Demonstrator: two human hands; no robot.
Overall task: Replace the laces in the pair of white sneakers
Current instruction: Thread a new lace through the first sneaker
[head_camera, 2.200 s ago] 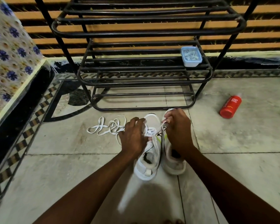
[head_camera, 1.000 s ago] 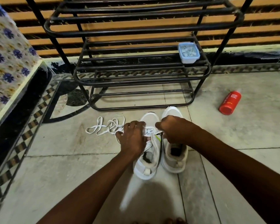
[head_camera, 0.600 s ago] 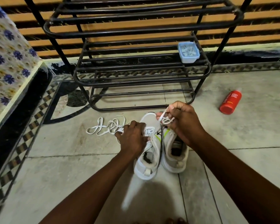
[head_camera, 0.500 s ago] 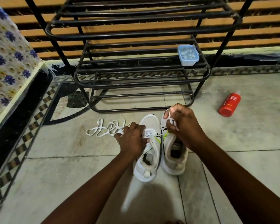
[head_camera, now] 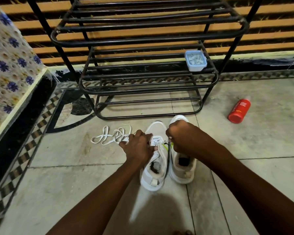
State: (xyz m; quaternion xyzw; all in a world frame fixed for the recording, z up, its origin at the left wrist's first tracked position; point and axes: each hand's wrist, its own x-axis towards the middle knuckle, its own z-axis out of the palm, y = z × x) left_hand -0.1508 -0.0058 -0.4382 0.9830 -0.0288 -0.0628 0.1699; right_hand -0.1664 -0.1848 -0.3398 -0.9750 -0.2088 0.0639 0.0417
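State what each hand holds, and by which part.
The left hand grips the left sneaker at its laced throat. The right hand pinches the white lace just beside that sneaker's eyelets.

Looking forward and down from the person's head through a wide-angle lens, hovering close over the sneakers on the floor, facing the shoe rack and slatted wall beyond.
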